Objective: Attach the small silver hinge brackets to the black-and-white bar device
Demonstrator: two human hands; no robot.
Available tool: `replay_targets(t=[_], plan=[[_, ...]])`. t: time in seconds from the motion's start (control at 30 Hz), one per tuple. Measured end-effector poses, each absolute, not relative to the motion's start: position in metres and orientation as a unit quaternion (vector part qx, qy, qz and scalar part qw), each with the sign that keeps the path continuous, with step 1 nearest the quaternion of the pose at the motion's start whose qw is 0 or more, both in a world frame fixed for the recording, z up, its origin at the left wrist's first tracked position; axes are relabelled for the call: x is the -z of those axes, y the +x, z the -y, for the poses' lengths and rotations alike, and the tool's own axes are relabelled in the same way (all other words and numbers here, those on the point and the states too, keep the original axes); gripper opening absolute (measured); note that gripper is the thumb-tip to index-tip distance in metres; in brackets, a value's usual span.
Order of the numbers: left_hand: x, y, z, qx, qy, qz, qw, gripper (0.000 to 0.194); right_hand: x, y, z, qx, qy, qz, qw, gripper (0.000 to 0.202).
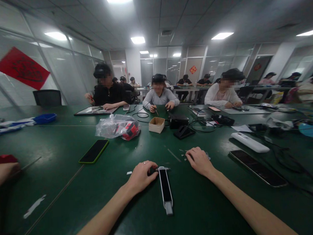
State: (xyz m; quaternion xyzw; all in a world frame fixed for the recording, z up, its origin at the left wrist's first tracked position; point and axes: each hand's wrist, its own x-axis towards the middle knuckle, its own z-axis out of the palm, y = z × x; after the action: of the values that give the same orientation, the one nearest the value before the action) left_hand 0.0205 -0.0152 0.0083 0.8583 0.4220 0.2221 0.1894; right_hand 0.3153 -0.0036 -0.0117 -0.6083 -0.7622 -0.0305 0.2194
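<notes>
My left hand rests on the green table with its fingers curved and its thumb and fingertips at the top end of a slim white device with a dark face. What lies between those fingertips is too small to make out. A grey piece sticks out of the device's near end. To the right, my right hand is palm down on the table, fingers spread a little. Small bright bits lie by its fingertips, and part of a clear thing shows behind it.
Ahead are a green-edged phone, a plastic bag with red parts, a small open box and black cases. Phones and cables lie right. Another person's hand is at far left. Several people sit across.
</notes>
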Motion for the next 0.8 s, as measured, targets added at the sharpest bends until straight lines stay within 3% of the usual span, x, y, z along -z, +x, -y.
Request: replay_targets(t=[0.2, 0.47, 0.63, 0.8], plan=[[-0.01, 0.02, 0.018, -0.236, 0.866, -0.413, 0.154, 0.024, 0.003, 0.285, 0.02, 0.043, -0.558, 0.774, 0.297, 0.026], [-0.014, 0.022, 0.022, -0.25, 0.885, -0.376, 0.112, 0.028, 0.0, 0.221, 0.055, -0.048, -0.377, 0.85, 0.366, 0.022], [-0.016, 0.022, 0.022, -0.254, 0.888, -0.368, 0.11, 0.024, 0.003, 0.226, 0.051, -0.054, -0.379, 0.82, 0.425, 0.015], [-0.015, 0.022, 0.022, -0.263, 0.888, -0.363, 0.101, 0.025, 0.002, 0.227, 0.052, -0.07, -0.386, 0.816, 0.423, 0.014]])
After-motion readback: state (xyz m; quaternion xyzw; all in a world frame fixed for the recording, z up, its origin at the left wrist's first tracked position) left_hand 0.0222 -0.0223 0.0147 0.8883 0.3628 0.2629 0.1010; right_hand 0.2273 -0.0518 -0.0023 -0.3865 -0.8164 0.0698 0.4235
